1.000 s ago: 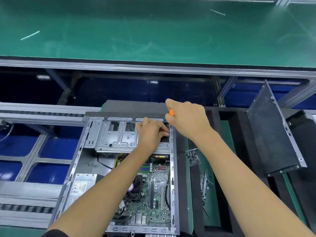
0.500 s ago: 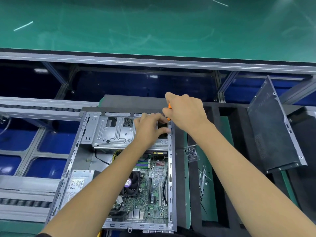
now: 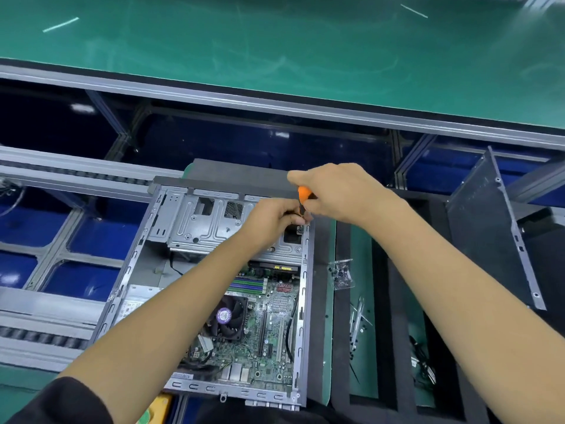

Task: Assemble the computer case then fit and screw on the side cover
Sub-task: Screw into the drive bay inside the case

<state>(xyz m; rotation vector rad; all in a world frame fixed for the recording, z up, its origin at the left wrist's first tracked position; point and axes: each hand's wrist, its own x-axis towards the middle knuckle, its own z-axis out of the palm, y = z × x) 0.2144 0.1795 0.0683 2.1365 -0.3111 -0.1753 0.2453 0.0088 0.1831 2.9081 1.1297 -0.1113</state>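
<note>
Both hands [image 3: 308, 206] over case's [image 3: 302, 301] far-right corner

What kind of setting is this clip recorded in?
Most likely an electronics assembly line: a green conveyor belt runs past the bench, an open computer case lies on it, and a bag of screws sits alongside.

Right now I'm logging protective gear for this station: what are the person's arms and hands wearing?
Both hands, the left hand and the right hand, are bare: no gloves, and no rings or watch show. Both forearms are uncovered too. The only clothing visible is a dark sleeve on the upper left arm at the bottom edge of the view. No wrist strap shows.
</note>
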